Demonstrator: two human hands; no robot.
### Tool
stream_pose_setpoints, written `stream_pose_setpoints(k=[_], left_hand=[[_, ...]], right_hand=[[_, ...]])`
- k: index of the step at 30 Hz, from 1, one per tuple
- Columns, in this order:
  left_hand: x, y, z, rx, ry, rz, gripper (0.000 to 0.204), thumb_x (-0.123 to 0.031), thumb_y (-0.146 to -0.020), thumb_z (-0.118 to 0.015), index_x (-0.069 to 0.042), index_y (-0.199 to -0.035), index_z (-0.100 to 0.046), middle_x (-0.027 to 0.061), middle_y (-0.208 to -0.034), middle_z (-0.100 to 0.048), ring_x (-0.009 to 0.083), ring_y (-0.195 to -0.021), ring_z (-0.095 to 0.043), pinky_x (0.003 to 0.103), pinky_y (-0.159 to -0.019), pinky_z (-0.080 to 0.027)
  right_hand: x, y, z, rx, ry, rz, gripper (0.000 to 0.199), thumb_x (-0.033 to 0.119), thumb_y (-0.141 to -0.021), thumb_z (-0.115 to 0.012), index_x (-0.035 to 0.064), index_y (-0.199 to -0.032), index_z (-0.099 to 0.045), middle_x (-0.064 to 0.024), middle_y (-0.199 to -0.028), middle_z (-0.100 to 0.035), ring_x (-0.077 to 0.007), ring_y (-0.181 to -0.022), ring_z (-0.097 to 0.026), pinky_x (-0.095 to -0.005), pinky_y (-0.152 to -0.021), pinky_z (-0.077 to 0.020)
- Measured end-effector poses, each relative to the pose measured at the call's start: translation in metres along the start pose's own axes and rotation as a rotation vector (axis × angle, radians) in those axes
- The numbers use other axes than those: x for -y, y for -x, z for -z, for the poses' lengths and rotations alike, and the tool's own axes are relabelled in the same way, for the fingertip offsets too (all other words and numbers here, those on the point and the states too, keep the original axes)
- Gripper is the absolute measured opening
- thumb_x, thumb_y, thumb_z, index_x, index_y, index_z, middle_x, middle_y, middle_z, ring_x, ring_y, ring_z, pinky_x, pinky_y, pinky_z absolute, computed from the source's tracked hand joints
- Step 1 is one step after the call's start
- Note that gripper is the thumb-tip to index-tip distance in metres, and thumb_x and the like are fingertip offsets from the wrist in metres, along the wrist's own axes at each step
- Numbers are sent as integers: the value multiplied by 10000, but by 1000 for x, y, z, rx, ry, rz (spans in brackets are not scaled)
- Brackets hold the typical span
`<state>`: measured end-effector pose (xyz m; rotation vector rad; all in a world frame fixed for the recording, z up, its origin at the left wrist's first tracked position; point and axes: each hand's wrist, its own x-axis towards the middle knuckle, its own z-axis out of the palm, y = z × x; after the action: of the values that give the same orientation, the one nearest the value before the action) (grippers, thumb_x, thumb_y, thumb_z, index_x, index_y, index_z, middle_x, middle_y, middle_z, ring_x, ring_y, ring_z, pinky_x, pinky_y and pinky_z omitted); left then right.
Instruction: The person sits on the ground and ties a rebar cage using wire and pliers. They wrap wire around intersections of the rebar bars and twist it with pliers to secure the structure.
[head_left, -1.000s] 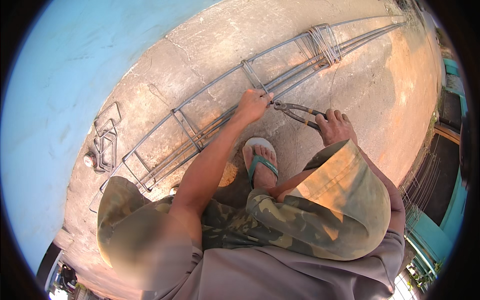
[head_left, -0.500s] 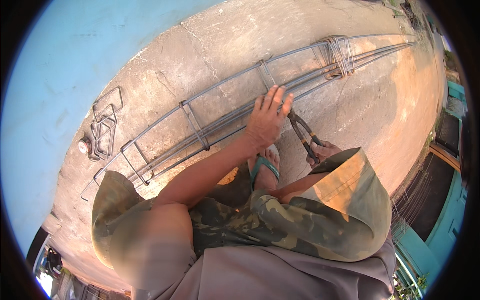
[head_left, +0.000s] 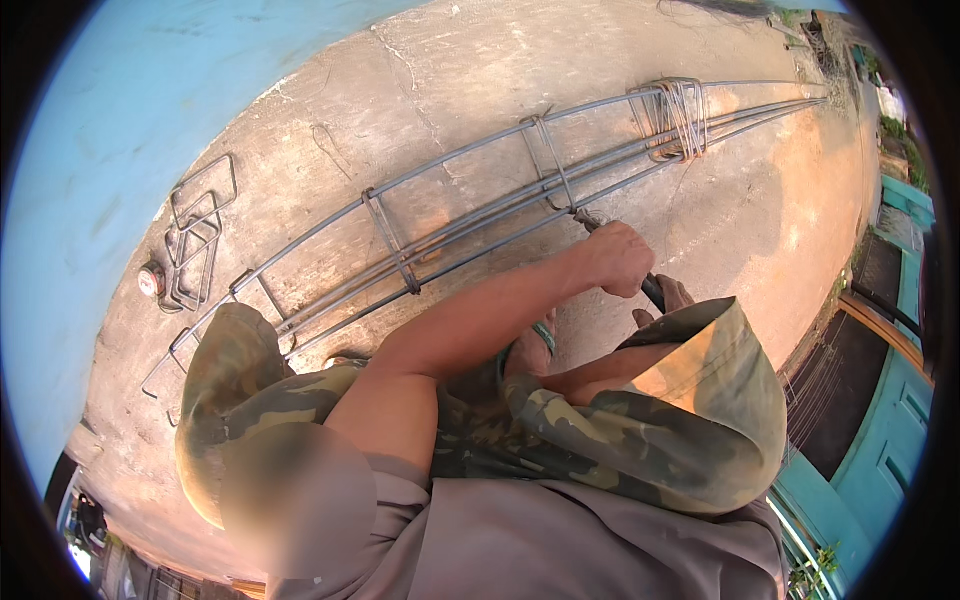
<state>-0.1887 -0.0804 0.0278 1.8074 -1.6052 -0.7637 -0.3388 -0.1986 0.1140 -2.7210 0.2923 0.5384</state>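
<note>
Black steel-fixer's pincers meet the lower bar of a long rebar cage at one of its square stirrups. My left hand is closed in a fist around the pincers' handles. Behind it, my right hand grips the handle ends, partly hidden by my trouser leg. Whatever the jaws bite on is too small to make out. Further left, another stirrup spans the cage's bars.
A bundle of stirrups hangs on the bars at the far right. Loose bent stirrups lie at the left beside a small round tin-like object. A blue wall borders the concrete floor. My sandalled foot is close below the cage.
My left hand has left the cage bars, moved right and toward me, and closed on the pincers. The handles have come together. The right hand stays at the handle ends.
</note>
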Motion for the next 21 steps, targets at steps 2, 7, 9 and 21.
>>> stream_pose_setpoints(k=[2,7,9,21], left_hand=[[0,-4,-3,19,-37,-22,155,-158,-677,-636,-39,-771,-671,130,-621,-649,287,-633,-675,399,-690,-472],[7,12,-39,-720,-154,-246,164,-162,-718,-626,-34,-821,-634,128,-696,-674,289,-673,-689,388,-706,-473],[8,10,-38,-598,-138,-209,162,-164,-732,-622,-40,-837,-620,130,-719,-678,301,-689,-691,406,-687,-485],[2,-6,-3,32,-86,-52,148,-108,-609,-684,-63,-745,-720,143,-756,-705,315,-760,-706,426,-653,-555]], right_hand=[[2,7,-6,-18,61,-8,683,416,-881,-671,67,-1406,-407,-198,-1167,-587,-329,-1019,-620,-440,-853,-508],[-2,8,6,59,-67,-103,696,391,-863,-682,68,-1415,-407,-196,-1197,-571,-340,-1039,-607,-444,-879,-497],[-4,7,11,126,-177,-151,702,381,-856,-686,69,-1418,-407,-195,-1210,-565,-344,-1047,-602,-446,-889,-492],[4,54,122,178,-65,-355,742,321,-812,-712,71,-1440,-407,-192,-1283,-528,-368,-1096,-571,-456,-950,-465]])
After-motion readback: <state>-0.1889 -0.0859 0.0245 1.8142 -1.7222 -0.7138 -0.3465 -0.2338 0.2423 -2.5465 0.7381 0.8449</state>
